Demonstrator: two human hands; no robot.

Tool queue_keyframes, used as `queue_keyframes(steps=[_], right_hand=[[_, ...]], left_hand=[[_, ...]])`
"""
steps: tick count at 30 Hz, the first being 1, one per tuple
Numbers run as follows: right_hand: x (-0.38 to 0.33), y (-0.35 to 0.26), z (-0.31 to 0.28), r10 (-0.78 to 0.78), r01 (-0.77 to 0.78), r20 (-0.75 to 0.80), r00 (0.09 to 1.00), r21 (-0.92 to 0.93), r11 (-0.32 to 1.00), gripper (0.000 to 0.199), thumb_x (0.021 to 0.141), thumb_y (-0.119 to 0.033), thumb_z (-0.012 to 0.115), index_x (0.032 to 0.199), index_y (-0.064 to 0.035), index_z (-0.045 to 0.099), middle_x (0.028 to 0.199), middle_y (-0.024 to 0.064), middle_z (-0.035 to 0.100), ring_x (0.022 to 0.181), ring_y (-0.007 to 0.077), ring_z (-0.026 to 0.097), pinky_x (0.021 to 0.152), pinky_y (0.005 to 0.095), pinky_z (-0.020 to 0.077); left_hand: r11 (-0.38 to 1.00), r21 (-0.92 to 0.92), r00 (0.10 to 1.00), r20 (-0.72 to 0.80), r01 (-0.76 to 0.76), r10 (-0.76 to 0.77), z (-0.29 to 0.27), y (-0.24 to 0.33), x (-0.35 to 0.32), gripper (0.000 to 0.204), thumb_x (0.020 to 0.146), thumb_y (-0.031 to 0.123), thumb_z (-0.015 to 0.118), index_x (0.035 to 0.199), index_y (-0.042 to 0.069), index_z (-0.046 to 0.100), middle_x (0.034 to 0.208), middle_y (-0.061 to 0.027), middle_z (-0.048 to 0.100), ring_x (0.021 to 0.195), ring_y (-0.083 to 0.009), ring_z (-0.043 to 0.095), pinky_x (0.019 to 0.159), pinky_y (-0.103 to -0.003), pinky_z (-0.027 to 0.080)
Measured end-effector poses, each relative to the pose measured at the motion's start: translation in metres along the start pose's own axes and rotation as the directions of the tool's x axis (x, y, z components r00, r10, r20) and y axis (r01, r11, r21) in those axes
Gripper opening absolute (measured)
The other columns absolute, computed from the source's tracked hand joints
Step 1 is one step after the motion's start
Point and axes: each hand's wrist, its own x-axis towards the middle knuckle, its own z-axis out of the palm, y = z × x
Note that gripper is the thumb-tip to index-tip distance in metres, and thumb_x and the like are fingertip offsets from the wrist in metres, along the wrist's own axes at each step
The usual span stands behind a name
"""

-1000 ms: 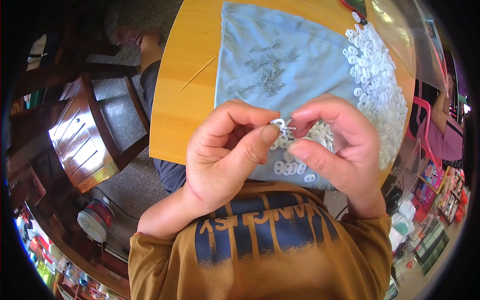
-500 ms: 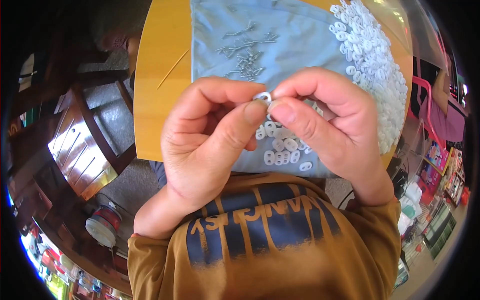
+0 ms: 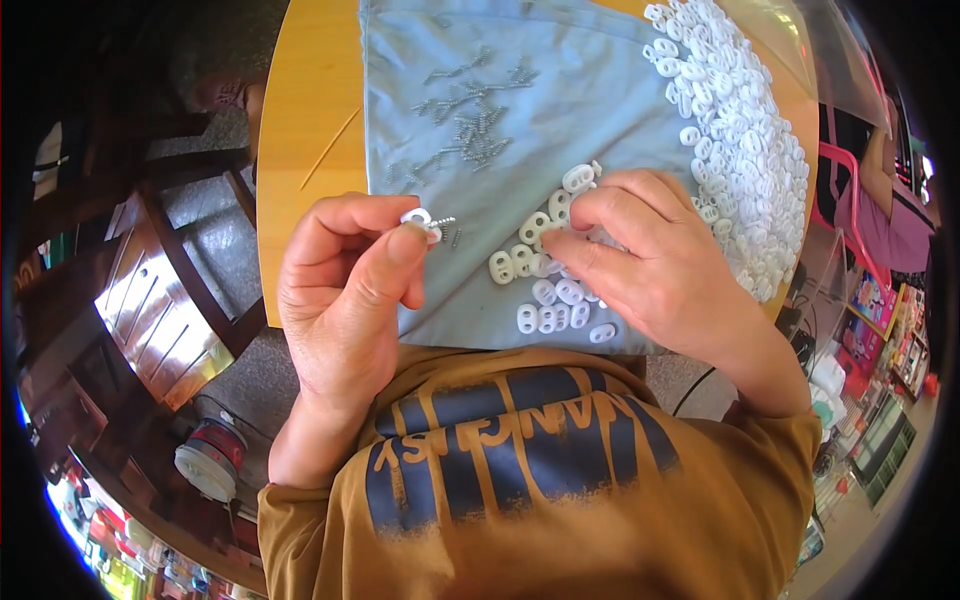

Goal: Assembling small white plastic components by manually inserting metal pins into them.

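Between thumb and index finger, my left hand (image 3: 352, 285) pinches a white plastic cord lock piece (image 3: 415, 216). A small metal spring (image 3: 446, 221) shows at its right side, above the cloth. My right hand (image 3: 640, 255) is over a small group of white two-holed oval cord lock pieces (image 3: 534, 227), its thumb and fingers bent and apart. The fingertips reach in among the pieces; whether they touch one is hard to make out. Loose metal springs (image 3: 478, 130) lie scattered on the grey-blue cloth (image 3: 590, 100), beyond my left hand.
A large heap of white cord lock pieces (image 3: 740, 150) covers the right side of the yellow table (image 3: 290, 130). On its left part lies a thin wooden stick (image 3: 330, 148). Clear plastic sheeting (image 3: 840, 50) is at the far right corner, near a pink chair frame (image 3: 850, 200).
My hands have parted. The left has moved left, keeping the cord lock piece, with a spring now visible beside it. The right has let go and lowered to the small group of pieces.
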Motion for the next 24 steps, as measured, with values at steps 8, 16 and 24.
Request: queue_keyframes(steps=[8,16,24], right_hand=[[0.012,-0.009,-0.014,0.116,-0.085,-0.067,0.991,0.354,0.931,0.019,0.066,0.001,0.068,0.083,-0.0038,0.062,0.079,0.0053,0.055,0.067,0.0200,0.054,0.060,0.0297,0.0451],[0.019,-0.025,-0.009,0.384,-0.190,-0.005,0.923,0.863,0.469,0.017,0.075,0.005,0.062,0.091,0.0011,0.062,0.084,0.0105,0.061,0.075,0.0158,0.058,0.066,0.0263,0.0453],[0.030,-0.030,-0.004,0.343,-0.062,-0.116,0.932,0.882,0.467,0.014,0.078,0.004,0.061,0.092,0.0022,0.061,0.084,0.0096,0.063,0.074,0.0136,0.059,0.066,0.0248,0.0463]], left_hand=[[0.997,-0.046,0.997,0.038,0.066,-0.064,0.007,0.004,-0.006,0.015,0.082,0.003,0.061,0.096,-0.001,0.056,0.082,-0.0058,0.060,0.058,-0.0057,0.048,0.051,-0.017,0.040],[0.972,-0.208,0.986,0.147,0.111,-0.081,0.027,0.011,-0.007,0.016,0.084,0.000,0.057,0.099,-0.001,0.053,0.081,-0.0065,0.059,0.065,-0.0103,0.056,0.059,-0.021,0.046],[0.954,-0.295,0.991,0.137,0.047,-0.007,0.037,0.009,-0.004,0.014,0.086,0.002,0.054,0.100,-0.002,0.051,0.086,-0.0111,0.061,0.072,-0.0159,0.060,0.068,-0.027,0.049]])
